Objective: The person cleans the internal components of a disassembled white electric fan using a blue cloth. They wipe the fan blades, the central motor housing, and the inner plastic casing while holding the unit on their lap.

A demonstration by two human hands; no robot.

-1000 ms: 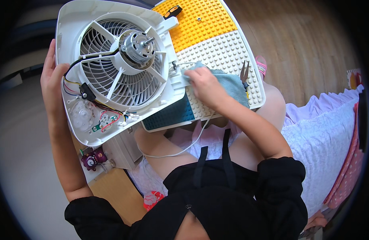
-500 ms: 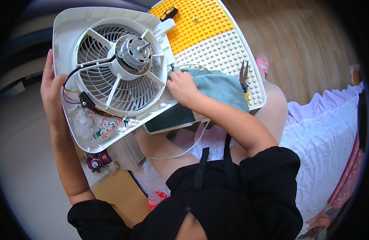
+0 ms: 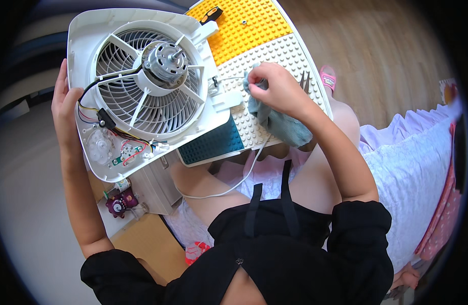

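The white fan housing (image 3: 84,46) leans at the left, its inside facing up. A bare metal motor (image 3: 167,63) sits at the centre of its grille, and wires run to small circuit parts (image 3: 127,152) at the near corner. My left hand (image 3: 66,107) grips the housing's left edge, thumb on top, fingers partly hidden behind. Off the housing's right side, my right hand (image 3: 277,89) is closed on a grey-blue cloth (image 3: 287,129), pinching it where the white power cord (image 3: 233,78) enters its folds. The cloth's lower end hangs over the table edge.
A studded toy-brick table (image 3: 274,51) in yellow, white and dark green lies under the housing. On it are an orange-black screwdriver handle (image 3: 211,15), a small nut (image 3: 244,22) and pliers (image 3: 306,81), partly covered. A purple figure (image 3: 121,202) stands at lower left.
My right hand has moved right and up from the housing's edge, lifting and bunching the cloth around the cord. A stretch of cord now shows. The housing has shifted slightly; my left hand stays on it.
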